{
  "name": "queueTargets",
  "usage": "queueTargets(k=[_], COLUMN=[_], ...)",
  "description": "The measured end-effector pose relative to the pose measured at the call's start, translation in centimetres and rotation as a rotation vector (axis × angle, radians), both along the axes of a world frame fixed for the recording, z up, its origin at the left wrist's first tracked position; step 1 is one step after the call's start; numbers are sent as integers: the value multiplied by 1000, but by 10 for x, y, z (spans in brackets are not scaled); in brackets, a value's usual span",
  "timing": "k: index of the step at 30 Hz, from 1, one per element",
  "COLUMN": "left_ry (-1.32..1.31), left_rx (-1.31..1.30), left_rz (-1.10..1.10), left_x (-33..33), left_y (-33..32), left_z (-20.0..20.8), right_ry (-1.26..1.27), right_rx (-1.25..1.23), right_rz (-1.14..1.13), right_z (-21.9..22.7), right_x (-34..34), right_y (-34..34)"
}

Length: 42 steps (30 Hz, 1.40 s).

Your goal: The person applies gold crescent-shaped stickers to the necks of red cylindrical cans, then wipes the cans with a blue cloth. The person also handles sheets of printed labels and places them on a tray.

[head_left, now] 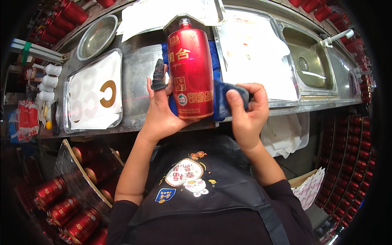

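A glossy red bottle point(192, 75) with gold lettering and a short neck lies against a blue cloth point(214, 61), its neck pointing away from me. My left hand point(161, 114) holds the bottle by its left side and base, and a dark knitted finger cover point(159, 75) sits on one raised finger. Beside the bottle's lower right, my right hand point(250, 112) grips a flat dark blue scraper-like pad point(226, 96) between thumb and fingers. The pad's edge is close to the bottle; I cannot tell if they touch.
A tray point(68, 98) with white sheets and a gold C-shaped label point(108, 94) lies left, below a metal bowl point(97, 37). Another papered tray point(296, 92) is right, before a sink point(326, 75). Red bottles point(83, 224) fill racks at lower left and far right.
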<state>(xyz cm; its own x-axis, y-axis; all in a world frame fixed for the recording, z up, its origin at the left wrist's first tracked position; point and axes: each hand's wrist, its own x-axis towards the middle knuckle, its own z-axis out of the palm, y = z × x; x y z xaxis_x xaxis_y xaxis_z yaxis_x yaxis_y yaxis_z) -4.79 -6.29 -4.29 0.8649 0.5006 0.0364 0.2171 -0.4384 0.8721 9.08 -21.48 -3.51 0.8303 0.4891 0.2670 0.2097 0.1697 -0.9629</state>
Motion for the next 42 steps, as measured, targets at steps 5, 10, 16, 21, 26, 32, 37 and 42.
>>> queueTargets(k=[5,10,16,21,26,32,37,42], left_ry=[27,-112,-210,-225,-301,-237,-124,-120], left_rx=[70,41,278,476,519,398,569,519], left_rz=[-16,43,173,139,183,153,361,438], left_x=[-1,-2,-6,-5,-1,-12,-13,-18], left_y=[2,-5,-17,-19,-19,-40,-48,-48], left_z=[1,-1,2,2,-5,-4,-14,-28], right_ry=[8,-54,-114,-543,-917,-422,-454,-822], right_rx=[-177,-235,-204,-132,-165,-204,-220,-307], right_rz=[-116,43,-2,-114,189,-48,-103,-52], right_z=[7,15,8,5,18,21,15,17], right_x=[-3,2,-1,-21,-34,-18,-10,-36], right_y=[3,10,9,15,12,-6,-3,10])
